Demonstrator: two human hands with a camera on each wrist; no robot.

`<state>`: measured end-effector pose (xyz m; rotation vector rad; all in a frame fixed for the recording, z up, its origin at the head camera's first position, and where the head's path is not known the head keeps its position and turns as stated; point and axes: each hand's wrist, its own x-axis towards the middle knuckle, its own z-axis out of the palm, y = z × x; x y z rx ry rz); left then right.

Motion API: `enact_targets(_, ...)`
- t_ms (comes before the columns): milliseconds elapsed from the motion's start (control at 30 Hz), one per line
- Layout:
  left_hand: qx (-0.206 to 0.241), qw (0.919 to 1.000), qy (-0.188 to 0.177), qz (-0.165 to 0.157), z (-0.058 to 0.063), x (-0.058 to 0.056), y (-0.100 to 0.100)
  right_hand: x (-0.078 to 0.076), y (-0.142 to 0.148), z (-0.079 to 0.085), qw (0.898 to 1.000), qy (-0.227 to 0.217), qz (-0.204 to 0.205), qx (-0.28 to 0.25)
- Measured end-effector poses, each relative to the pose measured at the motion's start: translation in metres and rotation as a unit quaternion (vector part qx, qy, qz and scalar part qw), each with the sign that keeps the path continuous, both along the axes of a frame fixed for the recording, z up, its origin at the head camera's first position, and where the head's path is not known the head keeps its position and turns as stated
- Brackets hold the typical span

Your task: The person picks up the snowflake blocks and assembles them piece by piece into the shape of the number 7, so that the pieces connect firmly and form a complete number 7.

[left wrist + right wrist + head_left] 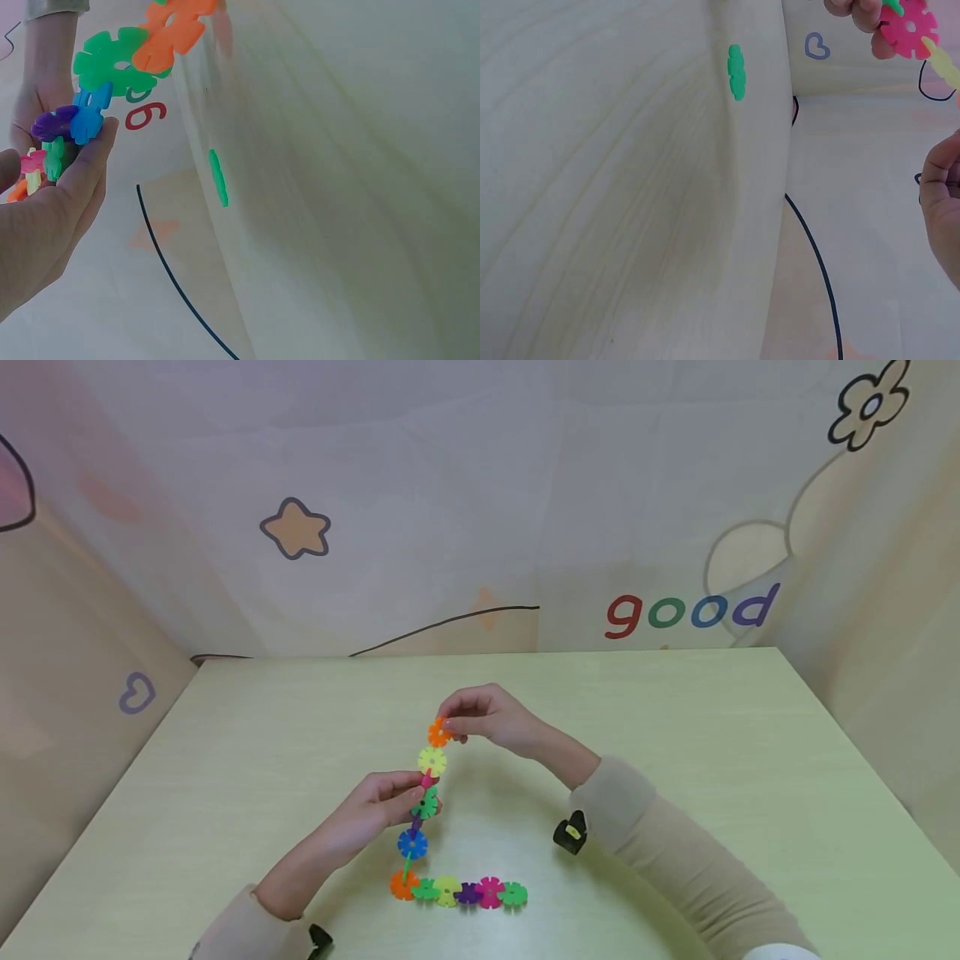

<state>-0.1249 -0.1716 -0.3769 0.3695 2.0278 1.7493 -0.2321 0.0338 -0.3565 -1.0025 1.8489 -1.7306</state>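
A chain of flower-shaped plastic discs in several colours is linked edge to edge. My left hand (369, 817) pinches its upright part around a pink disc (908, 30) and a green disc (426, 802). Above these, my right hand (497, 720) pinches the orange disc (438, 732) at the far end, beside a yellow disc (432, 761). Below the left hand come a purple disc (416, 824) and a blue disc (412, 843). A thin green disc (407, 867), seen edge-on, leads to an orange corner disc (403, 885). From that corner a row of discs (490, 892) runs right.
The pale wooden table (675, 735) meets a printed cloth backdrop (450, 485) at its far edge. Black wrist mounts (572, 832) show beside both sleeves. In the left wrist view, a green piece (217, 178) appears edge-on against the table.
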Motion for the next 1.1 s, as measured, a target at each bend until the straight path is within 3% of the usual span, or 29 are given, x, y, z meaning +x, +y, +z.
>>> enact_targets(533,0.0,1.0,0.001,0.001,0.002,0.001,0.001,0.003,-0.003,-0.005,1.0,-0.007,0.005,-0.017)
enact_targets(700,0.004,0.9994,-0.017,0.031,0.002,0.0,0.004,0.004,-0.003,-0.006,1.0,-0.008,0.01,-0.016)
enact_targets(867,0.007,0.9976,-0.005,0.069,0.001,-0.003,0.008,0.004,-0.003,-0.008,1.0,-0.01,0.005,-0.008)
enact_targets(1100,0.007,0.9967,0.018,0.079,-0.004,-0.008,0.011,0.006,-0.005,-0.01,1.0,-0.004,0.02,0.009)
